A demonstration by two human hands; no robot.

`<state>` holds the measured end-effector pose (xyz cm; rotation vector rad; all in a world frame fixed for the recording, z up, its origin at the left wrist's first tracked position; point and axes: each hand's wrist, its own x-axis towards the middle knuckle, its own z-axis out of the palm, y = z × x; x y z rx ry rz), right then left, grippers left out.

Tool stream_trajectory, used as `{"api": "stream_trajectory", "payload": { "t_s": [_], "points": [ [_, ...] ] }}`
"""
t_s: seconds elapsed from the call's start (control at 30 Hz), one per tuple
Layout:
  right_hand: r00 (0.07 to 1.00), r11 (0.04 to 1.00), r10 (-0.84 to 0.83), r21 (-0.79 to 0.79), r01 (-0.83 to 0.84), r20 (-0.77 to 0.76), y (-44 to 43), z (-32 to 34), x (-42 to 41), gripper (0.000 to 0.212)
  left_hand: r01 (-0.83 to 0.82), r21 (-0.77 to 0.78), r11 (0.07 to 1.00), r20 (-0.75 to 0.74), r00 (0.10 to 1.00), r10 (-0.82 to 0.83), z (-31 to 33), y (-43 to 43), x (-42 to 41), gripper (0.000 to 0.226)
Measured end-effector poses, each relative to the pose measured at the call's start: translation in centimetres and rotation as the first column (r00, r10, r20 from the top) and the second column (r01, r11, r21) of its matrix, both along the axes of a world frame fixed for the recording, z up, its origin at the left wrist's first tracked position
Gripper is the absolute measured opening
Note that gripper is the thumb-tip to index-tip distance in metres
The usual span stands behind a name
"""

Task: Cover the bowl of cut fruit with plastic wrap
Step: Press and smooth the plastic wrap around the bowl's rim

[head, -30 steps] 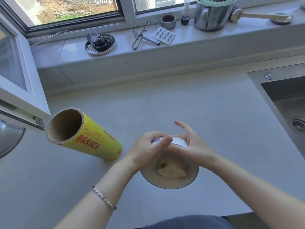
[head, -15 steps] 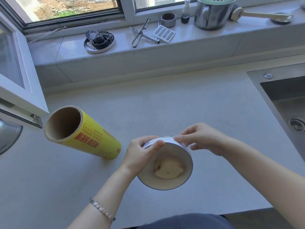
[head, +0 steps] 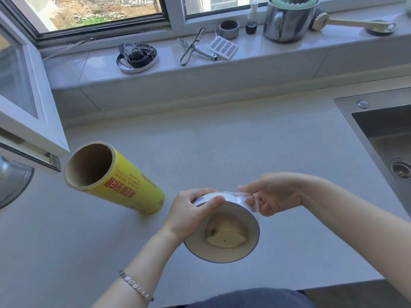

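The bowl (head: 222,232) is being held tilted toward the camera, near the front edge of the pale counter (head: 222,141); whether its base is touching the counter cannot be told. Pale slices of cut fruit (head: 225,237) are being seen inside the bowl, lying against its lower wall. The bowl's left side is being gripped by the left hand (head: 189,213), closed around the wall with the thumb pressed over the far rim. A metal bracelet (head: 136,285) is being worn on that wrist. Just right of the bowl, the right hand (head: 274,193) is being kept closed in a pinch on the plastic wrap (head: 246,202), a thin clear film that is being drawn over the bowl's far right rim and down its outer wall. How much of the bowl's mouth is being covered by film cannot be told. To the left of the bowl, apart from it, the yellow wrap roll (head: 124,185) is lying on its side, open cardboard end facing the camera. Well to the right of the bowl, a steel sink (head: 378,130) is being seen set into the counter.
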<state>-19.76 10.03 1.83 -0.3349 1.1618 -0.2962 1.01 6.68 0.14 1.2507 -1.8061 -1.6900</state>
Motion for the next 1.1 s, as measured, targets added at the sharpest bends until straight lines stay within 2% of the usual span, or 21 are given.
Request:
{"api": "stream_trajectory", "payload": {
  "t_s": [0.07, 0.13, 0.23, 0.3, 0.37, 0.43, 0.6, 0.77, 0.83, 0.93, 1.0, 1.1],
  "points": [
    [0.998, 0.997, 0.06, 0.038, -0.06, -0.002, -0.3, 0.2, -0.1, 0.027, 0.018, -0.001, 1.0, 0.002, 1.0, -0.018, 0.0, 0.1, 0.0, 0.02],
    [0.997, 0.998, 0.067, 0.009, -0.067, -0.037, -0.4, 0.1, 0.1, 0.019, 0.022, -0.004, 1.0, -0.001, 1.0, -0.022, 0.0, 0.2, 0.0, 0.021],
    [0.976, 0.987, -0.122, -0.127, 0.1, -0.181, -0.2, -0.3, 0.8, 0.02, 0.013, -0.001, 1.0, -0.022, 1.0, -0.013, 0.0, 0.2, 0.3, 0.021],
    [0.921, 0.948, -0.285, -0.22, 0.229, -0.266, 0.2, -0.7, 1.6, 0.021, 0.005, -0.009, 1.0, -0.039, 0.999, -0.005, 0.2, 0.2, 0.3, 0.018],
    [0.859, 0.917, -0.36, -0.309, 0.254, -0.364, 0.6, -1.2, 2.5, 0.023, -0.02, -0.015, 1.0, -0.071, 0.997, 0.019, 0.3, 0.4, 0.3, 0.017],
    [0.833, 0.908, -0.354, -0.368, 0.198, -0.425, 0.9, -1.4, 3.2, 0.027, -0.047, -0.032, 0.998, -0.099, 0.994, 0.043, 0.2, 0.5, 0.3, 0.02],
    [0.835, 0.876, -0.357, -0.461, 0.143, -0.418, 1.2, -1.1, 3.7, 0.024, -0.044, -0.082, 0.996, -0.154, 0.988, 0.031, 0.5, 0.5, 0.2, 0.016],
    [0.842, 0.815, -0.447, -0.526, 0.243, -0.302, 1.4, -1.4, 4.1, 0.012, -0.073, -0.073, 0.995, -0.177, 0.982, 0.059, 0.5, -0.1, 0.3, 0.02],
    [0.854, 0.779, -0.415, -0.607, 0.156, -0.313, 1.3, -1.4, 3.7, 0.003, -0.061, -0.055, 0.997, -0.169, 0.984, 0.051, 0.4, 0.0, 0.4, 0.023],
    [0.885, 0.601, -0.29, -0.789, -0.129, -0.365, 1.0, -1.3, 2.7, 0.027, -0.024, -0.027, 0.999, -0.17, 0.985, 0.019, 0.4, 0.3, 0.2, 0.022],
    [0.874, 0.484, -0.234, -0.83, -0.276, -0.427, 0.9, -1.1, 2.3, 0.032, -0.008, -0.01, 1.0, -0.175, 0.985, 0.006, 0.4, 0.4, 0.1, 0.022],
    [0.847, 0.419, -0.231, -0.835, -0.357, -0.478, 1.2, -1.2, 2.0, 0.023, 0.013, -0.006, 1.0, -0.183, 0.983, -0.014, 0.3, 0.3, 0.1, 0.026]
  ]
}}
